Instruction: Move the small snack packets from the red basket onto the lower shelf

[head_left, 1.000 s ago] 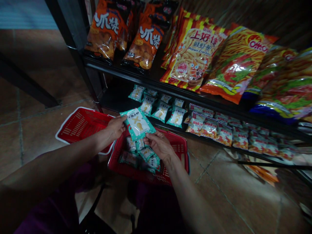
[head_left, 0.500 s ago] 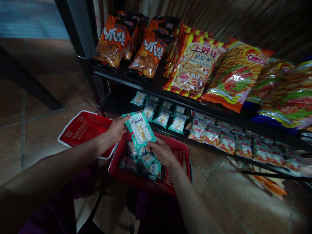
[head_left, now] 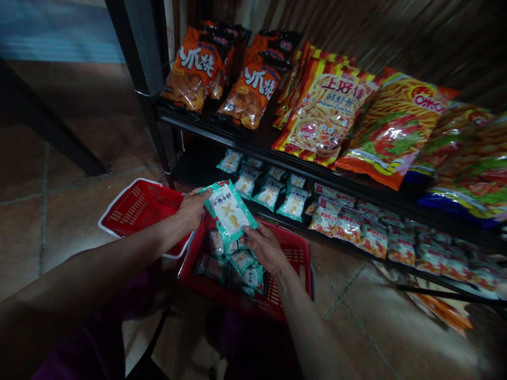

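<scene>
A teal and white snack bag (head_left: pixel 228 209) is stretched between my two hands above a red shopping basket (head_left: pixel 295 248). My left hand (head_left: pixel 194 208) is closed on its upper left edge. At the lower right corner, my right hand (head_left: pixel 266 245) pinches the same bag. Its printed front faces up toward me, tilted. Several like teal snack bags (head_left: pixel 241 261) lie in a loose heap inside the basket below. On the low shelf just beyond, more teal bags (head_left: pixel 269 192) stand in short rows.
A second red basket (head_left: pixel 138 206) with a white rim sits on the tiled floor at left. The black shelf rack (head_left: pixel 245 140) holds orange bags (head_left: pixel 194 68), prawn cracker bags (head_left: pixel 325 111) and noodle-picture bags (head_left: pixel 396 126). White and red packets (head_left: pixel 348 227) line the bottom shelf.
The view has shifted slightly, so the shelf goods appear a little further right. Both hands keep their hold on the snack bag, which is tilted slightly differently.
</scene>
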The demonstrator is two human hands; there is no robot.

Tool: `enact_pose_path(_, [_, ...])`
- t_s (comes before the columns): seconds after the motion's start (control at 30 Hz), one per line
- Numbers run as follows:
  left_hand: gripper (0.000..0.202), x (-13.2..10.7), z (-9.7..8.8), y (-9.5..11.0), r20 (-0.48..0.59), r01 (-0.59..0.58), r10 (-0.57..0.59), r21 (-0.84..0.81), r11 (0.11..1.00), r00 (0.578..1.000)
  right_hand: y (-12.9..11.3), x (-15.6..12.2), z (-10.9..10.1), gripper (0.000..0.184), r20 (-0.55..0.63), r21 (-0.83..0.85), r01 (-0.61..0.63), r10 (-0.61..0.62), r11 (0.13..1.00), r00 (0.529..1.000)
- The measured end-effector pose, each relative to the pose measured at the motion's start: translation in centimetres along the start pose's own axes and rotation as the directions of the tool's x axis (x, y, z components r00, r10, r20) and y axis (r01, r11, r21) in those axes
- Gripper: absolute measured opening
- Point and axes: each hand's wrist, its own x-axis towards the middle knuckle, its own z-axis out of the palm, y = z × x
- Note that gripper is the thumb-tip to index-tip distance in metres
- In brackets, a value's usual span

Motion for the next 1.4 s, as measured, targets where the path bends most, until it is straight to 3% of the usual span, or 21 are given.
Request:
enact_pose_path(0.23, [0.006,0.3,0.1,-0.3,-0.02,0.002,-0.002,-0.005,1.0,1.0,0.0,0.1,0.2,0.031,-0.044,-0.053,0.026,-0.029,0.998,0.999])
enact_pose_path(0.43, [0.009,0.9,-0.2,-1.2,-0.049,0.123,-0.118,0.095,0.988,0.992,0.5,0.3,-0.2,0.027,-0.116,-0.106,0.076,-0.088,0.991,0.989])
enact_pose_path(0.77, [0.018,1.2,-1.1,-2.4,0.126,0.169,-0.183,0.112,0.979,0.975,0.9,-0.3,-0.3,0.03,-0.027,-0.447,0.257,-0.301,0.857,0.953])
enact_pose_path(0.9, [0.037,1.2,-1.4,-2.9,0.142,0.112,-0.128,0.114,0.987,0.982,0.4,-0.7,0.3,0.036,0.118,-0.611,0.464,-0.506,0.641,0.854])
enact_pose_path(1.03, [0.018,0.7,-0.7,-2.6,0.118,0.154,-0.171,0.136,0.979,0.978,0.4,-1.1,0.7,0.017,0.303,-0.713,0.583,-0.579,0.389,0.757])
enact_pose_path(1.1, [0.004,0.4,-0.2,-2.2,0.099,0.213,-0.225,0.124,0.969,0.969,0.7,-1.2,0.6,0.021,0.366,-0.753,0.597,-0.578,0.277,0.729])
enact_pose_path(1.27, [0.022,-0.2,0.5,-1.5,0.131,0.292,-0.297,0.053,0.955,0.946,1.2,-1.3,0.4,0.035,0.478,-0.819,0.573,-0.583,-0.026,0.657])
enact_pose_path(1.4, [0.015,-0.2,0.5,-1.8,0.237,0.28,-0.289,0.071,0.957,0.927,1.3,-1.5,0.9,0.039,0.54,-0.825,0.535,-0.529,-0.182,0.655])
